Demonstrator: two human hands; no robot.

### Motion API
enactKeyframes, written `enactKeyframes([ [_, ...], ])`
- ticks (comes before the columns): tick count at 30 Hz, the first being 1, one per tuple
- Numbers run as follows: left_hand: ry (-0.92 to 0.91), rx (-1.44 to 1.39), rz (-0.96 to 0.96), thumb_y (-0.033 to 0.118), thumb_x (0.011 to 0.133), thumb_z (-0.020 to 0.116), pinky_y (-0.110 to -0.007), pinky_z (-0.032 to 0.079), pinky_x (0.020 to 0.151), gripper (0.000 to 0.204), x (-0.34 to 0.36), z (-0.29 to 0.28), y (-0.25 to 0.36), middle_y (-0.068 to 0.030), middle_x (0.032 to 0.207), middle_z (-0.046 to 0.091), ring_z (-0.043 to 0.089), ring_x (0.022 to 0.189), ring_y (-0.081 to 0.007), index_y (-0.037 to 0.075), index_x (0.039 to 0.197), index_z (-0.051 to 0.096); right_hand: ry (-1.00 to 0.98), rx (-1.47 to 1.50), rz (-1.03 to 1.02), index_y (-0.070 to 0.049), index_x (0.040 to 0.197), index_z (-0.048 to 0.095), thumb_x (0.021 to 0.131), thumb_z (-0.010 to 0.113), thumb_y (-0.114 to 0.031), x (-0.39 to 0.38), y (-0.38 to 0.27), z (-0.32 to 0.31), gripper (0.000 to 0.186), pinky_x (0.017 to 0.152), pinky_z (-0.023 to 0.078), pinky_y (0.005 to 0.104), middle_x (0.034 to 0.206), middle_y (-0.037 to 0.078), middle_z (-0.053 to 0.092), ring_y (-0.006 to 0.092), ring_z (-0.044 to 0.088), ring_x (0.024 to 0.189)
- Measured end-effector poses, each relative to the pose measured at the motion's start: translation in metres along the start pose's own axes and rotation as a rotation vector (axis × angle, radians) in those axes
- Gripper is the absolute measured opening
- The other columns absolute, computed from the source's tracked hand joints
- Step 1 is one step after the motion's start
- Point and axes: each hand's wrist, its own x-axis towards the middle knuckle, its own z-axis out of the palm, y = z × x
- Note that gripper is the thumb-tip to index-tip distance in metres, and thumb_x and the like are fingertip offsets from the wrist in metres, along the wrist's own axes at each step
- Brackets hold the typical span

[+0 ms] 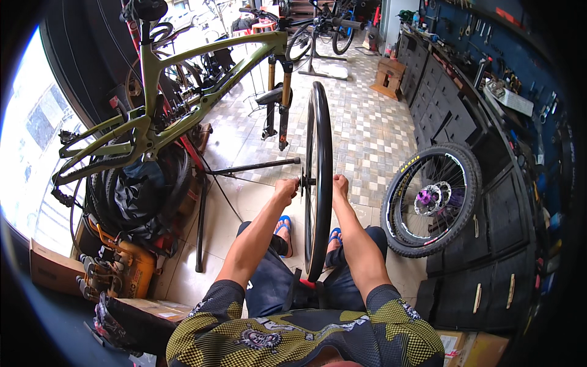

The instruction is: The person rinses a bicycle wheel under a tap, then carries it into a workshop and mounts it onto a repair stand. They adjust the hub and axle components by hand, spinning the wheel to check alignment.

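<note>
A bicycle wheel (324,134) with a black tire stands upright, edge-on, between my legs. My left hand (286,191) is closed, its fingers at the end of the hub axle (310,181) on the left side. My right hand (340,186) is closed too, level with the hub on the other side; the tire partly hides its fingertips and what they grip. A disc rotor shows thinly beside the left fingers. Ahead to the left, an olive-green bike frame (214,46) hangs with its fork (284,92) holding no wheel.
At right, two knobby-tired wheels (471,183) lean against black drawer cabinets (443,92). Repair stand legs (257,165) reach across the floor at left. A yellow compressor (137,266) sits low left, near hanging tires. A wooden stool (389,76) and other bikes stand farther back.
</note>
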Motion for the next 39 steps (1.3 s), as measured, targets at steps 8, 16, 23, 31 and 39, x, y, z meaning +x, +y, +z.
enactKeyframes([
  [8,-0.013,0.056,-0.019,0.019,0.098,0.072,-0.03,0.035,0.05,0.025,0.007,-0.003,-0.008,0.0024,0.068,0.055,0.047,0.057,-0.0111,0.011,0.077,0.06,0.009,-0.052,-0.025,-0.003,0.088,0.062,0.079,0.077,-0.014,-0.007,-0.002,-0.003,0.021,0.07,0.053,0.0398,0.083,0.012,0.067,0.0252,0.066,0.076],
  [16,0.002,0.03,-0.018,0.019,0.097,0.073,-0.03,0.035,0.051,0.026,0.016,-0.002,-0.021,0.0031,0.068,0.055,0.048,0.058,-0.0109,0.013,0.075,0.06,0.038,-0.054,-0.072,-0.003,0.085,0.06,0.08,0.077,-0.013,-0.012,-0.004,-0.009,0.02,0.069,0.049,0.0381,0.079,0.009,0.062,0.022,0.059,0.073],
  [23,-0.025,-0.028,-0.017,0.021,0.097,0.073,-0.031,0.038,0.054,0.025,0.014,-0.009,-0.015,0.0026,0.07,0.058,0.05,0.06,-0.0113,0.013,0.076,0.061,0.033,-0.083,-0.062,-0.003,0.085,0.061,0.08,0.078,-0.013,-0.016,-0.011,-0.005,0.021,0.072,0.05,0.0394,0.081,0.011,0.063,0.0238,0.059,0.075],
  [31,0.025,0.116,0.015,0.022,0.096,0.073,-0.031,0.041,0.057,0.022,0.013,-0.009,-0.014,0.002,0.071,0.059,0.053,0.062,-0.012,0.012,0.079,0.064,0.029,-0.056,-0.096,-0.002,0.085,0.06,0.081,0.076,-0.012,-0.017,-0.006,0.001,0.02,0.067,0.049,0.0388,0.079,0.01,0.062,0.0227,0.059,0.073],
  [39,-0.005,0.123,0.01,0.019,0.095,0.072,-0.031,0.041,0.056,0.021,-0.004,-0.011,-0.005,0.0016,0.071,0.058,0.052,0.061,-0.0124,0.012,0.078,0.063,0.001,-0.04,-0.014,-0.004,0.087,0.061,0.08,0.079,-0.014,-0.014,-0.001,-0.001,0.022,0.068,0.051,0.0404,0.081,0.011,0.065,0.0242,0.063,0.075],
])
